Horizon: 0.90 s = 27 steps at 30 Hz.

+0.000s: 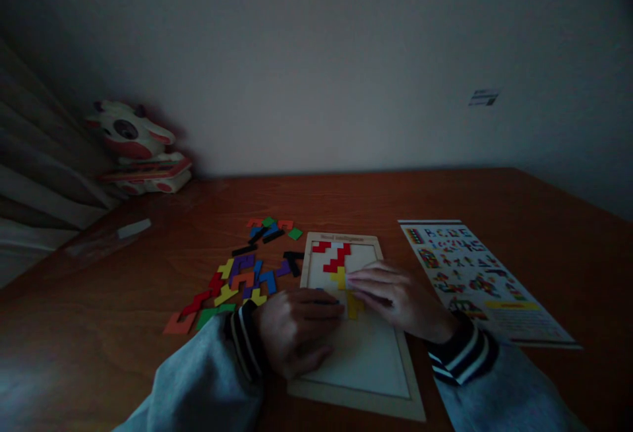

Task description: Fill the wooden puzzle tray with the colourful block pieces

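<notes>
A wooden puzzle board (355,405) with a pale inner field lies in front of me. Red puzzle pieces (337,259) sit in its upper left part. Below them are yellow puzzle pieces (352,307), partly covered by my fingers. My right hand (395,293) reaches in from the right, its fingers closed together on the yellow pieces. My left hand (299,326) rests over the board's left side, its fingers bent together and their tips close to the yellow pieces. A dark spot shows at those fingertips; whether it is a piece or a shadow I cannot tell.
Loose coloured puzzle pieces (244,280) lie scattered left of the board. A printed pattern sheet (475,274) lies at its right. A cow-shaped figure (141,148) stands at the table's back left, near a curtain (39,175). The wall (316,76) rises behind the wooden table (356,201).
</notes>
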Available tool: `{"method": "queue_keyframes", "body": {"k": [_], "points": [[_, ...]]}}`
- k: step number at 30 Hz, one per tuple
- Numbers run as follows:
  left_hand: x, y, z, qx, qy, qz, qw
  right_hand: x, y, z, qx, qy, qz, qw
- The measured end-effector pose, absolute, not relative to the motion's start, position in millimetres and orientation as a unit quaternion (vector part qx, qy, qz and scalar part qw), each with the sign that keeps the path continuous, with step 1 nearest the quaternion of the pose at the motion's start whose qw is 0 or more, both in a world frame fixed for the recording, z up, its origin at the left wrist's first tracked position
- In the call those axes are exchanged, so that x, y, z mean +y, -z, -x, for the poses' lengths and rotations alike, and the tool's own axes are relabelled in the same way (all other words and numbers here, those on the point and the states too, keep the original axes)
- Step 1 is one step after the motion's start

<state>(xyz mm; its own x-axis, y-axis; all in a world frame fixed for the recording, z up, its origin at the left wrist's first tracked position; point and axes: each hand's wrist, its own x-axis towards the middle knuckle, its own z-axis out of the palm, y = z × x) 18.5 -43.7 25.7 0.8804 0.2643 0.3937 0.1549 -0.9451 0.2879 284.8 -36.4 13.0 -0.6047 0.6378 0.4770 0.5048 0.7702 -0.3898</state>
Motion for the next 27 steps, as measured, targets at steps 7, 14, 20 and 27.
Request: {"method": "queue_keyframes", "body": {"k": [7,14,20,27], "points": [[-42.5,-28.6,-19.8,0.104,-0.195,-0.965,0.141,-43.4,-10.4,-278.5,-0.905,-0.117,0.302,0.275],[-43.3,-27.4,-20.4,0.108,-0.197,-0.965,0.135,-44.4,-11.2,-275.1,-0.909,-0.126,0.303,0.257],[-42.5,-26.8,-22.4,0.106,-0.189,-0.969,0.116,-44.2,-10.4,-276.2,-0.911,-0.115,0.291,0.27],[-44.0,-31.0,-26.3,0.113,-0.167,-0.972,0.121,-46.7,-10.7,-278.9,-0.905,-0.122,0.3,0.275]]}}
